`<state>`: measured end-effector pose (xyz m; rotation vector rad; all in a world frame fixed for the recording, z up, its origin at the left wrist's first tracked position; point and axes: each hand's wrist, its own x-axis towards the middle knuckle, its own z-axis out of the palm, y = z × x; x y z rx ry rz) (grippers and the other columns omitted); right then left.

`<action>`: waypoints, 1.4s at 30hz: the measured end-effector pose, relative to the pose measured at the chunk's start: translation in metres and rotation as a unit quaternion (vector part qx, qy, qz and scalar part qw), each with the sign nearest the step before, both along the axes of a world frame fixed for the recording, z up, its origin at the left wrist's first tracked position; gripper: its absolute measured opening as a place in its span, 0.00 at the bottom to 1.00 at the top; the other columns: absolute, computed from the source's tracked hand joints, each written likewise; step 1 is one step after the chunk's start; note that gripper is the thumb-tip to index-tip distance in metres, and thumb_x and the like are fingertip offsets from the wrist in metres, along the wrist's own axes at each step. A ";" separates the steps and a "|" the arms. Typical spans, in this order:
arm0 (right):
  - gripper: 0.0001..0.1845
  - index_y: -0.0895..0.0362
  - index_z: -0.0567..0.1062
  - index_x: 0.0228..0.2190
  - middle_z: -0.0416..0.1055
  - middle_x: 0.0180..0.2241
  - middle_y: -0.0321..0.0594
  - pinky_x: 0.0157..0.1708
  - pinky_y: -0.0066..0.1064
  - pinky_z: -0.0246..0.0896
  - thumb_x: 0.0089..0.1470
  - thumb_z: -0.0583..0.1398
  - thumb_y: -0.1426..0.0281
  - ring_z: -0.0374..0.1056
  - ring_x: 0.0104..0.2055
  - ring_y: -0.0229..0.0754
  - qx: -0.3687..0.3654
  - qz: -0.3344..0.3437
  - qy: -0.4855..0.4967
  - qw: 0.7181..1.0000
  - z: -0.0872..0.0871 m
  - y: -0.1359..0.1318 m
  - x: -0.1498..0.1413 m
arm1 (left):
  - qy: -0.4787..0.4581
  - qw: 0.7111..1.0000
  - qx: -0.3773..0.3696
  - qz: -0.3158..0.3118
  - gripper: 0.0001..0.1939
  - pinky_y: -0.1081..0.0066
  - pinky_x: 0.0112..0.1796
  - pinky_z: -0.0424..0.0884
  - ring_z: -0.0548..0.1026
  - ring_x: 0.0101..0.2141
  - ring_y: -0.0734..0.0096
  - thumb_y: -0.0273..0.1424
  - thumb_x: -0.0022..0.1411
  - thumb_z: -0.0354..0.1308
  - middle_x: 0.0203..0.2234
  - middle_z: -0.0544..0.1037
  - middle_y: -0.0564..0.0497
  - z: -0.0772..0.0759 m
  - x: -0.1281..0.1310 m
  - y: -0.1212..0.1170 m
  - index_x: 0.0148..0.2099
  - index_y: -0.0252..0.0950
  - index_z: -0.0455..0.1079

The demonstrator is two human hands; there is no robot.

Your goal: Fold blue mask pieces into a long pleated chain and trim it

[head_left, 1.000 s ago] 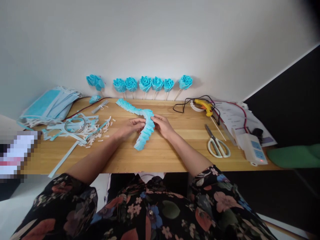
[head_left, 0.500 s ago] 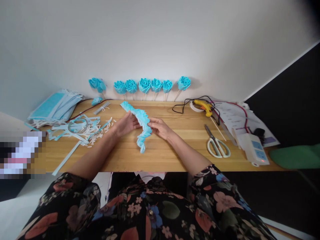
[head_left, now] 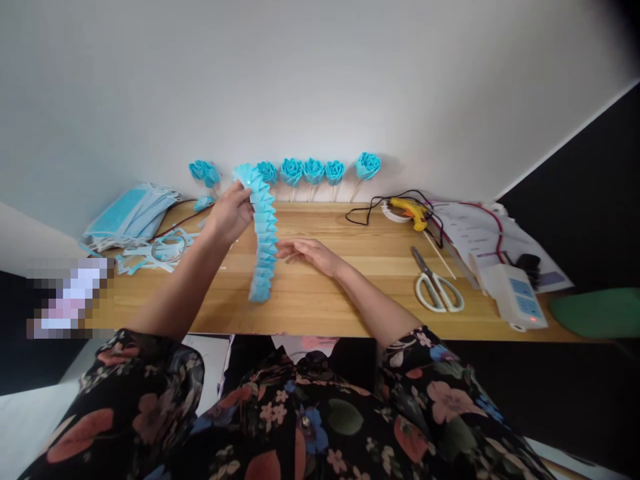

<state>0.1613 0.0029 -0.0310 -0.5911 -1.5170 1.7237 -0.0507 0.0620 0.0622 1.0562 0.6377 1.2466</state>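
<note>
A long pleated strip of light blue mask fabric (head_left: 265,230) hangs down from my left hand (head_left: 231,212), whose fingers pinch it near the upper end. Its lower end reaches down over the wooden table (head_left: 320,307). My right hand (head_left: 313,253) is beside the strip on its right, fingers stretched out, with nothing in them; the fingertips are close to the strip's edge, and I cannot tell whether they touch. Behind the strip, several blue fabric roses (head_left: 291,171) on thin sticks lean against the wall, one partly hidden by the strip.
Left are a stack of blue face masks (head_left: 120,215), cut strips (head_left: 143,255) and a wire ring (head_left: 169,247). Right are scissors (head_left: 440,290) with white handles, a yellow glue gun (head_left: 411,210), a thin stick (head_left: 440,253), paper sheets (head_left: 465,230) and a power strip (head_left: 523,297).
My left hand has risen and moved left, lifting the strip, which now hangs straighter. My right hand has let go of it and its fingers have straightened.
</note>
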 end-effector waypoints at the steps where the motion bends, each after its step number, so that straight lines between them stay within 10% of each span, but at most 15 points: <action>1: 0.27 0.52 0.76 0.52 0.77 0.50 0.45 0.48 0.35 0.66 0.58 0.59 0.49 0.70 0.54 0.45 0.006 -0.012 0.008 1.000 0.001 0.000 0.000 | 0.005 1.000 0.016 0.005 0.06 0.69 0.41 0.76 0.79 0.38 0.68 0.25 0.63 0.56 0.33 0.79 0.49 0.008 0.004 -0.001 0.43 0.36 0.70; 11: 0.24 0.44 0.75 0.51 0.68 0.60 0.35 0.65 0.43 0.49 0.59 0.56 0.49 0.58 0.65 0.44 -0.020 -0.140 0.105 0.984 0.001 0.008 -0.003 | -0.001 0.998 0.059 -0.030 0.11 0.71 0.41 0.76 0.79 0.42 0.67 0.27 0.63 0.58 0.41 0.79 0.47 0.041 0.034 -0.025 0.49 0.38 0.69; 19: 0.40 0.55 0.73 0.48 0.80 0.39 0.48 0.47 0.49 0.67 0.53 0.50 0.35 0.76 0.42 0.50 -0.172 0.134 0.095 0.971 0.015 -0.011 0.006 | -0.028 1.000 0.013 0.003 0.18 0.65 0.44 0.76 0.78 0.49 0.59 0.30 0.69 0.52 0.46 0.77 0.48 0.040 0.030 -0.019 0.60 0.40 0.64; 23: 0.44 0.59 0.73 0.48 0.80 0.37 0.51 0.40 0.43 0.71 0.55 0.46 0.34 0.77 0.38 0.49 -0.200 0.155 0.031 0.967 0.009 -0.005 0.009 | -0.016 1.000 0.019 -0.014 0.21 0.64 0.45 0.76 0.79 0.46 0.60 0.24 0.62 0.56 0.44 0.79 0.47 0.021 0.030 -0.003 0.58 0.37 0.67; 30: 0.31 0.55 0.78 0.44 0.78 0.48 0.45 0.53 0.31 0.65 0.59 0.53 0.43 0.73 0.50 0.40 -0.155 -0.225 0.028 0.962 -0.011 0.023 0.013 | -0.003 0.996 -0.030 -0.079 0.20 0.66 0.41 0.75 0.79 0.39 0.62 0.22 0.53 0.60 0.38 0.80 0.46 -0.035 0.037 -0.001 0.50 0.33 0.72; 42: 0.41 0.55 0.76 0.42 0.79 0.38 0.47 0.34 0.36 0.71 0.56 0.45 0.35 0.74 0.42 0.49 -0.166 -0.195 0.092 0.962 0.009 0.021 0.019 | 0.092 0.952 -0.060 -0.286 0.21 0.69 0.36 0.70 0.77 0.34 0.67 0.33 0.57 0.66 0.41 0.80 0.45 -0.073 0.052 -0.040 0.53 0.37 0.75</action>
